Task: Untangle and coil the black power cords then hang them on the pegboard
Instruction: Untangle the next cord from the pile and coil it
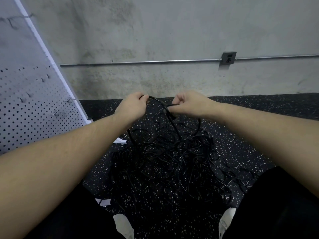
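Note:
A tangled heap of black power cords (172, 161) lies on the speckled black floor between my legs. Above the heap, my left hand (133, 107) grips one black cord (156, 100) near its end, fingers curled round it. My right hand (187, 104) pinches the same cord a little further along, where it bends down into the heap. The stretch between my hands arches up off the floor. A white pegboard (31, 107) with several metal hooks leans at the left.
A concrete wall stands behind the floor, with a metal conduit (138, 62) and a grey outlet box (228, 58) on it. The pegboard's white foot (120, 140) rests near the heap's left edge. My dark-trousered legs and white socks (124, 225) frame the heap.

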The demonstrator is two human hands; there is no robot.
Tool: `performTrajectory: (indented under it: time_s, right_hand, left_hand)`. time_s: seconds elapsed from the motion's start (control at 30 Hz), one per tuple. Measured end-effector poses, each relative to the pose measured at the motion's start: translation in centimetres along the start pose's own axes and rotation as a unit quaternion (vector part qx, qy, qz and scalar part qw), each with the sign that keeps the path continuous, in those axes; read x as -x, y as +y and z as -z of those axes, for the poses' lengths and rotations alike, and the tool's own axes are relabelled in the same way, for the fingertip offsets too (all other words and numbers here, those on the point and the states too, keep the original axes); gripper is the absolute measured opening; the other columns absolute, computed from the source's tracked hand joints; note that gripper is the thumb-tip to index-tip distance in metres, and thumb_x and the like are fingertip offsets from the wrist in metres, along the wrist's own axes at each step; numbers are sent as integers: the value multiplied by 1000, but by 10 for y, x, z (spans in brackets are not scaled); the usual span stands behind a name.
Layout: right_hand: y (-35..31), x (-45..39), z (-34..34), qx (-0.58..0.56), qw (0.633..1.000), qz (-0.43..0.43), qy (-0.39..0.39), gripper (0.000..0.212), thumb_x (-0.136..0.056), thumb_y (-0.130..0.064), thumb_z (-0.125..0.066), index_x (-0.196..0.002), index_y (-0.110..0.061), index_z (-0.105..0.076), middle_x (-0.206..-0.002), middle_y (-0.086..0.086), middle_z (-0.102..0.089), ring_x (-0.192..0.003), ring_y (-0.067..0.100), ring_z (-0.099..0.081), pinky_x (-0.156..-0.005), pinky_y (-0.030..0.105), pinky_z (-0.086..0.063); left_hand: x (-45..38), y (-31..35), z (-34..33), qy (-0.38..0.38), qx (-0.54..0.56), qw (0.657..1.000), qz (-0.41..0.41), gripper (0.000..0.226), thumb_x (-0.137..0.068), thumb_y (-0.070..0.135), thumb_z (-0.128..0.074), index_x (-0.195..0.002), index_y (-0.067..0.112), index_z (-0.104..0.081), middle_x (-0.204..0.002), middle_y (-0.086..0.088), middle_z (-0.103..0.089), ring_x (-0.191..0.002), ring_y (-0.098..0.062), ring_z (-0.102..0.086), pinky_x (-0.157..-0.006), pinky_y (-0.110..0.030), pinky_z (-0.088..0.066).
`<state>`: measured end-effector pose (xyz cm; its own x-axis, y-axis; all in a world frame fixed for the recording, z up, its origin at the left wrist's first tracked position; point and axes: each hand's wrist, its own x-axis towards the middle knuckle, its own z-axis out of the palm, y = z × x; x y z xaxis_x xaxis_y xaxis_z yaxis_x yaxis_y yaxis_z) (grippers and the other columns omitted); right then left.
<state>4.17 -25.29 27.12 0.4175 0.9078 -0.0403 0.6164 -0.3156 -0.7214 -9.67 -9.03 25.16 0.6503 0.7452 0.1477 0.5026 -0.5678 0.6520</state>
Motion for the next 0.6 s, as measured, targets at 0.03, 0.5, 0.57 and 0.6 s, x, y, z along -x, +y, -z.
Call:
performTrajectory:
  time_s: [0.03,0.5,0.57,0.6]
  right_hand:
    - [-1,2,0,8,1000,17,-23,28,-89,-45,-73,-85,-20,-64,-49,-15,-49,-42,2,-35,-48,21,-27]
    - [18,8,3,101,993,-48,-40,33,-87,-51,-75,-76,-23,-63,-63,-14,-57,-59,6,-52,-59,24,-37]
    - [20,10,6,112,993,-29,-27,34,-85,-60,-72,-88,-26,-68,-78,-12,-64,-76,13,-61,-66,24,-43]
    - [19,12,7,95,995,-29,-25,49,-85,-71,-63,-98,-24,-70,-90,-9,-69,-87,17,-64,-77,28,-48]
  left_hand:
    - [0,-1,0,-4,44,999,19,32,-107,36,-45,-97,15,-66,-73,1,-58,-67,-20,-51,-62,-34,-38]
    - [17,19,8,-6,205,976,-74,24,-107,29,-49,-99,25,-71,-69,8,-57,-50,-7,-39,-44,-22,-29]
    - [14,14,10,7,227,973,-39,25,-108,29,-48,-105,21,-72,-63,7,-50,-45,-4,-35,-43,-19,-28]
    - [13,13,12,17,227,974,-17,25,-108,30,-47,-106,21,-71,-58,9,-44,-42,-3,-32,-41,-18,-27]
